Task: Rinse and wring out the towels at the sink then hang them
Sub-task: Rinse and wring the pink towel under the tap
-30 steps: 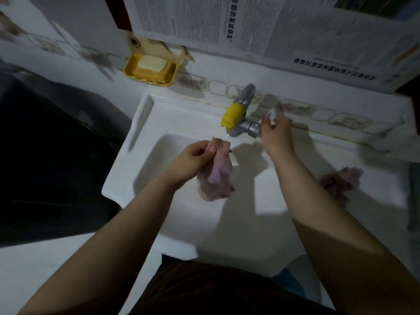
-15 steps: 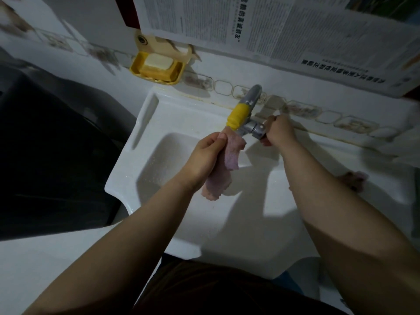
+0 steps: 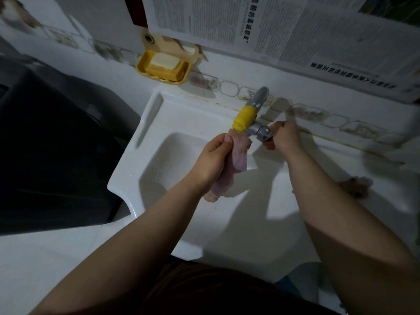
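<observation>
My left hand (image 3: pixel 212 159) grips a pink towel (image 3: pixel 236 159) and holds its top right under the yellow spout (image 3: pixel 244 118) of the tap. The towel hangs down over the white sink (image 3: pixel 145 176). My right hand (image 3: pixel 283 137) is curled around the grey tap handle (image 3: pixel 263 131) at the wall. A second pink towel (image 3: pixel 358 185) lies bunched on the sink's right ledge, partly hidden behind my right forearm.
A yellow soap dish (image 3: pixel 163 68) with a white bar hangs on the wall above the sink's left corner. Newspaper sheets (image 3: pixel 284 30) cover the wall above. A dark appliance (image 3: pixel 45 144) stands close on the left.
My left hand has lifted the towel up to the yellow spout. My right hand has closed around the tap handle.
</observation>
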A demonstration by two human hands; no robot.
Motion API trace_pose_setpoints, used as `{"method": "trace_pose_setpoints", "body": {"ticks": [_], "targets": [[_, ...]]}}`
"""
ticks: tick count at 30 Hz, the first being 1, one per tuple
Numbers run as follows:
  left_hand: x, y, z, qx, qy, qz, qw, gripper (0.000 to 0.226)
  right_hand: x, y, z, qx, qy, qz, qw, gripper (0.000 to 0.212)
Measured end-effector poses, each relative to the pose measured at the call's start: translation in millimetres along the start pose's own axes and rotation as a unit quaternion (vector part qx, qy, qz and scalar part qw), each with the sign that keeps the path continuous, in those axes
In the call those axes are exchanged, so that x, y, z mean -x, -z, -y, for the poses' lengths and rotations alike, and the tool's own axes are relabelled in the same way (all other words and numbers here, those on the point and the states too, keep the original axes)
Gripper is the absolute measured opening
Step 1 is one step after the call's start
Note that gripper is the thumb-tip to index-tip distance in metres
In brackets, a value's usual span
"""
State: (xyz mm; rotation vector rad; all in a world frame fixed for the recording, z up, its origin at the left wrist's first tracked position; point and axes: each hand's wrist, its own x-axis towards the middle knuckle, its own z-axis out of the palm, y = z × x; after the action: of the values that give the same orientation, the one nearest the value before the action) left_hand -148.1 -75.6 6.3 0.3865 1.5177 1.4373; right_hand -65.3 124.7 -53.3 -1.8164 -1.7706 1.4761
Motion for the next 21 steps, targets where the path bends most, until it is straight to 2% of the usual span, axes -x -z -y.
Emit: {"method": "trace_pose_setpoints", "body": {"ticks": [2,6,9,13,15,17,18,19,21], "targets": [[0.4,-0.3,-0.1,-0.005,0.004,0.001,1.0,0.035,2.7,0.3,-0.9,0.001,0.006,0.023,1.0,0.025],[-0.2,-0.3,0.8,-0.011,0.009,0.007,1.0,0.034,-5.5,0.7,-7.0,-0.004,0.0,-0.001,1.0,0.044],[-0.3,-1.2,1.4,-0.017,0.004,0.011,1.0,0.036,0.6,-1.8,-4.3,0.001,-0.011,0.003,1.0,0.034],[-2.3,-1.3,4.3,-0.019,0.0,0.008,1.0,0.035,13.7,-0.9,7.9,-0.003,-0.023,0.011,1.0,0.033],[-3.4,-0.2,5.0,-0.028,-0.004,0.01,1.0,0.036,30.1,1.0,15.8,0.002,-0.091,0.057,0.994,0.048],[-4.3,1.6,5.7,-0.032,-0.008,0.008,0.999,0.037,53.3,2.0,24.7,0.032,-0.151,0.154,0.976,0.068],[-4.3,2.9,5.3,-0.031,-0.007,0.003,1.0,0.038,62.3,0.0,25.5,0.032,-0.146,0.204,0.967,0.071],[-4.5,4.4,5.4,-0.027,-0.008,-0.003,1.0,0.039,71.3,-3.7,25.1,-0.001,-0.112,0.242,0.964,0.067],[-5.1,8.8,7.8,-0.021,-0.017,-0.007,1.0,0.042,85.9,-14.8,18.6,-0.099,0.01,0.274,0.957,0.037]]}}
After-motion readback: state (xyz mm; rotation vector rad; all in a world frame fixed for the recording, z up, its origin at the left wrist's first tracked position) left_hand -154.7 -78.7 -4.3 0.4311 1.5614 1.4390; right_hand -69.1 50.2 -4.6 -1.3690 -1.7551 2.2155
